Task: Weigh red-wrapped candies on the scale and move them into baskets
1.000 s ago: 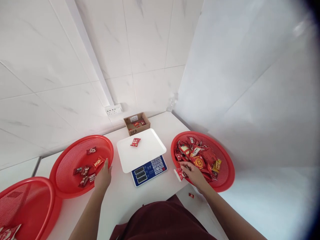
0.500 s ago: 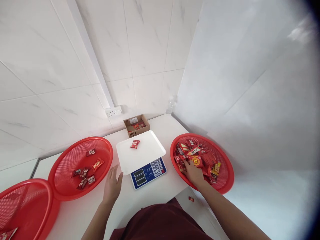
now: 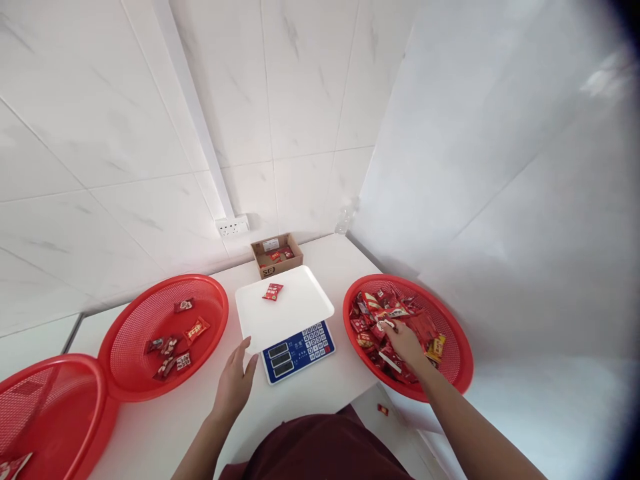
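Note:
My right hand (image 3: 406,345) is inside the right red basket (image 3: 463,373), thumb and fingers closed on a small red-and-white wrapped candy (image 3: 385,325) at the top of a pile of wrapped sweets. The fingers partly cover that candy. My left hand (image 3: 236,380) is open and holds nothing, its fingertips close to the front left corner of the white tray of a digital scale (image 3: 313,300). One red candy packet (image 3: 273,292) lies on the tray. The blue keypad panel (image 3: 299,353) faces me.
The left red basket (image 3: 117,333) holds several wrapped candies. Another red basket (image 3: 95,400) is at the lower left edge. Behind the scale is a cardboard box (image 3: 275,268) with red packets. A small red wrapper (image 3: 383,409) lies below the table's edge.
My right hand has shifted within the pile, and the round-marked red packet near its fingers no longer shows. My left hand has moved slightly right, closer to the scale. The view has shifted a little.

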`<control>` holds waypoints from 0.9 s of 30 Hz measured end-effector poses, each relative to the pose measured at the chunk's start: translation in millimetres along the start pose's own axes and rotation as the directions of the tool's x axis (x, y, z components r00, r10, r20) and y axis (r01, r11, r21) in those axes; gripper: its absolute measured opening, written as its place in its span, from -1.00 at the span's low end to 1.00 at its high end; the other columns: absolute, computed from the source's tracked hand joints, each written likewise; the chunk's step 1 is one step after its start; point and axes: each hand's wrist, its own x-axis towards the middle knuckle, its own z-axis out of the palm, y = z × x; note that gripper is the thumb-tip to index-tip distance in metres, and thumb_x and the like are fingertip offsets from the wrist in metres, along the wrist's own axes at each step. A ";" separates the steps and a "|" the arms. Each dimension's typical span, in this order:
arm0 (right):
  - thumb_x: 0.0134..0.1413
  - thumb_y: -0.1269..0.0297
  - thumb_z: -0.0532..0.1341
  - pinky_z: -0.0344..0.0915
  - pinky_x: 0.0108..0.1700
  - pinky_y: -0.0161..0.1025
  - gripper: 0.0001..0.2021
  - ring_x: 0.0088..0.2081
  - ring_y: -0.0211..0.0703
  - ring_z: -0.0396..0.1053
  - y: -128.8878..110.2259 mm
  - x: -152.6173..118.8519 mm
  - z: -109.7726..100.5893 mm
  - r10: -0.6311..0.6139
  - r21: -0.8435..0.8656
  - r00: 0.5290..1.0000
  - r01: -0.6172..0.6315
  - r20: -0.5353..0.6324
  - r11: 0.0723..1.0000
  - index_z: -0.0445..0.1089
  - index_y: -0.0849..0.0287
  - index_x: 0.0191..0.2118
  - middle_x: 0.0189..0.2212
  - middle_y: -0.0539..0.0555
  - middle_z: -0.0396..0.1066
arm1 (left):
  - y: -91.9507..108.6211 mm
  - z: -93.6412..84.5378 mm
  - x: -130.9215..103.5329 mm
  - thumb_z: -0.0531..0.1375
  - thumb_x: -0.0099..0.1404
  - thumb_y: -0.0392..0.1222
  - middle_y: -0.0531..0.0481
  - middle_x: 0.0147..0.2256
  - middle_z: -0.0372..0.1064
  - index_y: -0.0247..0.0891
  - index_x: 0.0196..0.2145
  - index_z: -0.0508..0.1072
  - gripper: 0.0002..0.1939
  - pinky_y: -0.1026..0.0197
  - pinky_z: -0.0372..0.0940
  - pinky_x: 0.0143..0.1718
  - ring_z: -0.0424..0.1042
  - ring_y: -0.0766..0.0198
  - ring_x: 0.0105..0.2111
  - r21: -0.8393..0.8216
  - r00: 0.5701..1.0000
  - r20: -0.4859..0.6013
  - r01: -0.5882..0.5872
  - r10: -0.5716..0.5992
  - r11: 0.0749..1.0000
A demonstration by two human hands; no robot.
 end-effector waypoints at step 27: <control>-0.07 -0.09 0.21 0.15 -0.63 -0.33 -0.47 -0.61 -0.30 0.28 -156.6 -114.7 85.7 -0.270 0.748 0.735 -0.457 0.622 0.480 0.19 0.10 -0.02 -0.48 -0.06 0.37 | 77.3 15.9 -35.5 0.20 0.11 0.15 -0.04 -0.25 0.36 -0.16 0.11 0.19 -0.34 0.16 0.33 -0.33 0.39 0.31 -0.37 -0.653 0.783 0.618 0.464 0.067 0.599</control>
